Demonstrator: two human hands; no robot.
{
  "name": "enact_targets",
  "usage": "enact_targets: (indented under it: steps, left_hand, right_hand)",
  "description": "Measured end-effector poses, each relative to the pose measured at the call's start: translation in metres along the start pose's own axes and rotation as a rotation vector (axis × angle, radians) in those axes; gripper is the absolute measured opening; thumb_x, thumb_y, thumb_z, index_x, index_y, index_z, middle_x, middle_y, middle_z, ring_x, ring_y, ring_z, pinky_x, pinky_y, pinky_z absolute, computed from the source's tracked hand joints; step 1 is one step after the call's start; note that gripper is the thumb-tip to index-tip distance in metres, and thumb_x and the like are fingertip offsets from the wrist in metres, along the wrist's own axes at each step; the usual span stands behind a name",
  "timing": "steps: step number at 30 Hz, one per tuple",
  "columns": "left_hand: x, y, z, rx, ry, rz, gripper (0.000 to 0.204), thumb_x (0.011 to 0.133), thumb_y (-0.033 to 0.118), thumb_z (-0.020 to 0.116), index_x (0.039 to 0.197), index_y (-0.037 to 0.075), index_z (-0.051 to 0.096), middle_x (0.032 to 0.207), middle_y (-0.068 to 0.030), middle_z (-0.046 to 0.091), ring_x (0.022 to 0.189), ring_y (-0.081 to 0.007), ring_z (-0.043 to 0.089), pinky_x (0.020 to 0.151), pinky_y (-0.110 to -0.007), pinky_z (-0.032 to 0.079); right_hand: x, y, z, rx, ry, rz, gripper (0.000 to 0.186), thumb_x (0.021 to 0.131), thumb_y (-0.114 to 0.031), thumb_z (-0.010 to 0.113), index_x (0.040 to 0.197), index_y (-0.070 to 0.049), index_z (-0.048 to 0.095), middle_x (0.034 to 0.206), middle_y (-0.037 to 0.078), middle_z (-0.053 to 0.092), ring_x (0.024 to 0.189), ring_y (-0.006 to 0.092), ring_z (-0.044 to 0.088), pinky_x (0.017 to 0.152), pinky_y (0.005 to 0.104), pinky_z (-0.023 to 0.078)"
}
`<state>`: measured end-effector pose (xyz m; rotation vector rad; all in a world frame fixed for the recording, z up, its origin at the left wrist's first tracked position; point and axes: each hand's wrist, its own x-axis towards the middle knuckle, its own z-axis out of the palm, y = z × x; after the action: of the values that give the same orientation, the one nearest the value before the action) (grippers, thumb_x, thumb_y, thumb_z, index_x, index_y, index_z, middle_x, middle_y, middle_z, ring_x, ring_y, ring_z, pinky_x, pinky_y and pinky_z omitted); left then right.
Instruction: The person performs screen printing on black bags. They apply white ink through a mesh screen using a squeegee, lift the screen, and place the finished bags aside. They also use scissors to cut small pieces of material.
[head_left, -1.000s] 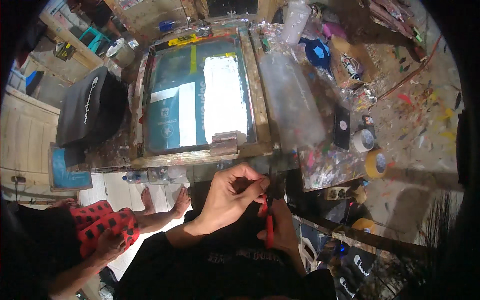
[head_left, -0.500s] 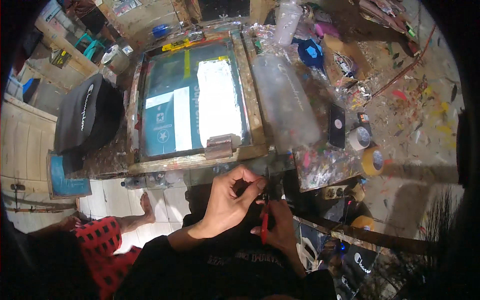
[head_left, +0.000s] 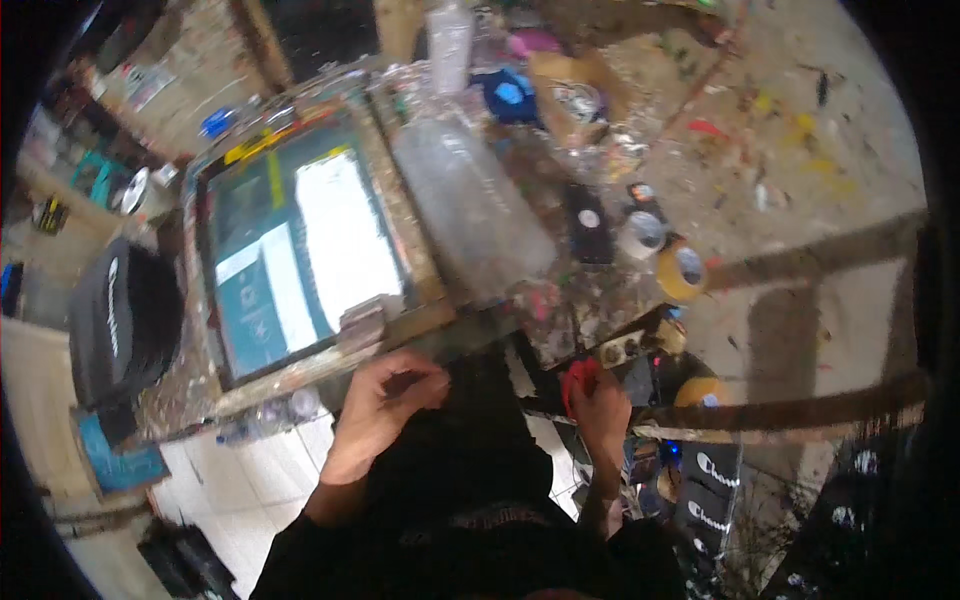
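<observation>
My left hand [head_left: 385, 405] is held just in front of the near edge of the wooden-framed printing screen [head_left: 240, 300]. Its thumb and fingertips are curled together in a pinch; anything between them is too small or blurred to make out. Farther right, by the table's near corner, my right hand [head_left: 602, 408] is closed round red-handled scissors [head_left: 576, 386]. Motion blurs them, and their blades cannot be seen clearly. A metal hinge clamp [head_left: 362, 326] sits on the frame's near rail, close above my left hand. The screen's teal mesh has white strips across it.
Beside the screen lies a cloudy plastic sheet [head_left: 475, 205]. A phone [head_left: 590, 222], a clear tape roll [head_left: 642, 234] and a tan tape roll [head_left: 681, 270] lie on the paint-stained table. A black printed bag [head_left: 125, 325] stands left; a wooden beam [head_left: 800, 415] crosses at right.
My hands have moved apart: the right has gone right and up with the scissors, the left a little left and down. The view has swung right, and a person's leg at left has left it.
</observation>
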<state>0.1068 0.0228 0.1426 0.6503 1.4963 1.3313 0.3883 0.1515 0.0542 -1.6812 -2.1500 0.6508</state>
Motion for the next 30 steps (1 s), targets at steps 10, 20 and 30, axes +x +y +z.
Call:
enact_targets:
  steps: [10,20,30]
  left_hand:
    - [0.011,-0.016,-0.020,-0.020,-0.099,0.004,0.008,0.095,0.006,0.071,0.100,0.001,0.070,0.091,-0.0061,0.070,0.083,-0.0134,0.066,0.074,-0.027,0.054]
    - [0.015,-0.026,-0.052,0.097,-0.247,0.162,0.013,0.097,0.009,0.068,0.106,-0.001,0.070,0.096,-0.0065,0.071,0.083,-0.0119,0.066,0.074,-0.028,0.055]
    - [0.014,0.020,-0.074,0.438,-0.312,0.236,0.016,0.093,0.016,0.075,0.102,0.003,0.074,0.097,-0.0077,0.075,0.089,-0.0158,0.070,0.080,-0.031,0.056]
  right_hand:
    - [0.070,0.034,-0.001,-0.354,0.236,0.208,0.038,0.095,-0.044,0.060,0.090,-0.010,0.074,0.083,0.016,0.072,0.077,0.0399,0.070,0.070,0.0498,0.054]
    - [0.111,0.008,0.019,-0.256,0.149,0.086,0.025,0.098,-0.024,0.059,0.106,-0.005,0.073,0.094,0.017,0.072,0.082,0.0305,0.070,0.074,0.0411,0.055]
    - [0.033,-0.194,0.005,0.611,-0.611,-0.446,0.023,0.102,-0.018,0.059,0.107,0.000,0.072,0.097,0.013,0.073,0.089,0.0208,0.068,0.083,0.0319,0.051]
